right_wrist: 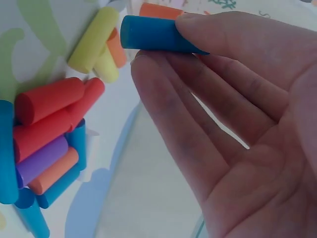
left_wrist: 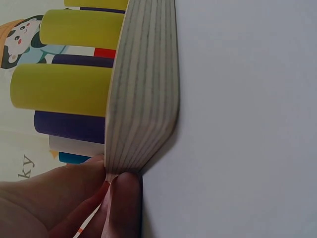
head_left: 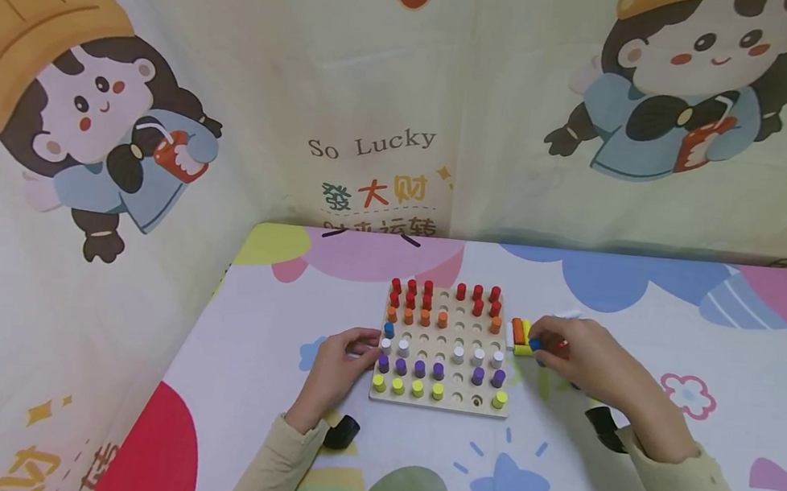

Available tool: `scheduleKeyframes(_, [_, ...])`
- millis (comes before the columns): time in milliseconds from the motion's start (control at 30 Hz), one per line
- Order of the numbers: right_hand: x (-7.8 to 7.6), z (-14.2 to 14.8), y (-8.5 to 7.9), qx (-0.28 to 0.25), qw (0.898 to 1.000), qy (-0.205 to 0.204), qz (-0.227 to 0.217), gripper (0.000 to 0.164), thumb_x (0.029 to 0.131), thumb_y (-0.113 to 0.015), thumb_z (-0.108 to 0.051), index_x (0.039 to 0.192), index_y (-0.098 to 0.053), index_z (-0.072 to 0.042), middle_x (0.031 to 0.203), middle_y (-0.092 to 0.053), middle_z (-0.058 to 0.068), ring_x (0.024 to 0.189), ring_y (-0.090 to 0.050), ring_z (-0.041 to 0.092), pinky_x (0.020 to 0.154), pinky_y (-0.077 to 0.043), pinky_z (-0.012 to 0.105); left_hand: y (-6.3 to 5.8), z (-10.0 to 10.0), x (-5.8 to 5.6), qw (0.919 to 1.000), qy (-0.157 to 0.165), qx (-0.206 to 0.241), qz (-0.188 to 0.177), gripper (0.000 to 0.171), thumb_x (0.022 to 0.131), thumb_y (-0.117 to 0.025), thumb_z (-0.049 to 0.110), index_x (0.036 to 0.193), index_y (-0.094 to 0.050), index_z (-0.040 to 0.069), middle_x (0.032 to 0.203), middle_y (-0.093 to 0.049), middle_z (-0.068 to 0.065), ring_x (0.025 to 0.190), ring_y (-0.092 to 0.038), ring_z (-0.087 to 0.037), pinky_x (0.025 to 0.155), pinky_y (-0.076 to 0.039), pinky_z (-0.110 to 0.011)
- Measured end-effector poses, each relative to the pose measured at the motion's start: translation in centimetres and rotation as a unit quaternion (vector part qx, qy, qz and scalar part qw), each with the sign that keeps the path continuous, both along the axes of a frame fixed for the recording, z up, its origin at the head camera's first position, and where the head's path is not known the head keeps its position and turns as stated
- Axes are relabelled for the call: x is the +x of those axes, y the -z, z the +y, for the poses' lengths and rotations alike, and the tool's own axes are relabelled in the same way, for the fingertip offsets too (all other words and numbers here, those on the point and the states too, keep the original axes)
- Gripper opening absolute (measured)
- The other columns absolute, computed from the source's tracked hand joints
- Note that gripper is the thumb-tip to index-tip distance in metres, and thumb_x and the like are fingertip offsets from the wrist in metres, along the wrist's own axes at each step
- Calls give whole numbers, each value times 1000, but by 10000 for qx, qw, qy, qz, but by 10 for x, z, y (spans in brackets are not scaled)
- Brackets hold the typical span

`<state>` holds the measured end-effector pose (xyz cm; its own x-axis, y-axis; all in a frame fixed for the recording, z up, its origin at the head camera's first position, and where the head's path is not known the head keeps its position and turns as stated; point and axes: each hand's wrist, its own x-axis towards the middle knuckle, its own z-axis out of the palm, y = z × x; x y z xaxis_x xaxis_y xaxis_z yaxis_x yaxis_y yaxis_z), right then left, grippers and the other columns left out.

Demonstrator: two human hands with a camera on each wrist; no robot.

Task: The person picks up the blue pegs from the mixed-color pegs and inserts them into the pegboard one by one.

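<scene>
A wooden pegboard (head_left: 441,405) lies on the table, with coloured pegs standing in rows: red at the back, then orange, one blue peg (head_left: 388,331), white, purple and yellow at the front. Several holes in the middle columns and the blue row hold no peg. My left hand (head_left: 333,360) grips the board's left edge; in the left wrist view its thumb and a finger pinch the layered side (left_wrist: 143,74). To the right of the board, my right hand (head_left: 595,362) pinches a loose blue peg (right_wrist: 153,33) between thumb and fingertips, above the table.
Loose pegs lie heaped right of the board, partly behind my right hand: red pegs (right_wrist: 49,100), a purple peg (right_wrist: 42,162), yellow pegs (right_wrist: 94,39), plus orange, blue and white ones. A patterned cloth (head_left: 408,117) hangs behind the table's far edge.
</scene>
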<state>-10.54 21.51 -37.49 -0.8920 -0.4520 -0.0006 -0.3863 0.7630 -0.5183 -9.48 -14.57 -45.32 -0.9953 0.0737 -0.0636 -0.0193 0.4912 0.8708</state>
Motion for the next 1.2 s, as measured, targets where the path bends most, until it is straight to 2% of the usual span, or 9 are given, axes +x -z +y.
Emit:
scheduleKeyframes(300, [0,-1,-3,-405,9989,-6,236,17,86,-75,-6,103,-69,-5,87,-70,-4,77,-65,10,64,-53,26,1,-1,1,10000,18,15,-18,27,93,-71,18,118,-70,9,108,-72,-5,89,-68,-14,73,-56,-20])
scheduleKeyframes(600, [0,-8,-9,-566,9980,192,220,19,87,-76,-9,105,-72,-5,95,-73,2,87,-70,18,75,-59,37,1,-1,1,10000,47,13,43,27,93,-70,18,118,-70,10,109,-72,-5,91,-69,-14,74,-56,-20])
scheduleKeyframes(867, [-1,-14,-14,-771,9967,254,42,21,86,-75,-5,106,-72,-5,100,-73,4,92,-71,22,78,-60,36,1,-1,0,10000,62,36,49,26,93,-70,17,118,-70,9,109,-72,-6,91,-69,-15,74,-56,-20])
scheduleKeyframes(1200, [-5,-25,-17,-750,9967,304,-29,25,86,-76,-5,111,-72,-5,103,-74,6,93,-72,22,84,-59,43,2,-1,1,10000,37,-5,77,26,93,-70,18,118,-70,10,107,-73,-4,89,-69,-13,74,-57,-22])
